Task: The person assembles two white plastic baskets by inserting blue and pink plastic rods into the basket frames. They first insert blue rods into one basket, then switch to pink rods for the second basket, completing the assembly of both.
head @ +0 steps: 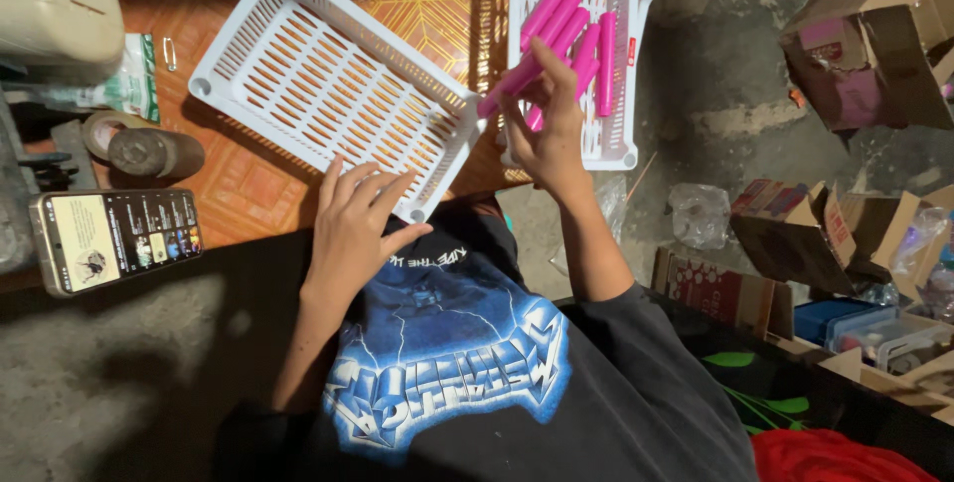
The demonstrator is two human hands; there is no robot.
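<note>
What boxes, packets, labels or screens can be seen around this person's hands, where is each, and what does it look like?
Phone: far left, lying flat, lit screen with a pale panel and small coloured icons.
Plastic packet: upper left, green and white.
Cardboard box: top right, open, brown with pink panels.
Carton: right, brown, flaps open.
Flat box: lower right, dark red, patterned.

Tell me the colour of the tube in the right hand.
Bright pink tube, held by the right hand; head view.

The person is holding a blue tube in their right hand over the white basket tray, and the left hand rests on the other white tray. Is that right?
Not quite: the tube in the right hand is pink, not blue, as the head view shows. The rest holds: it is over the white basket tray, and the left hand rests on the other white tray.
</note>
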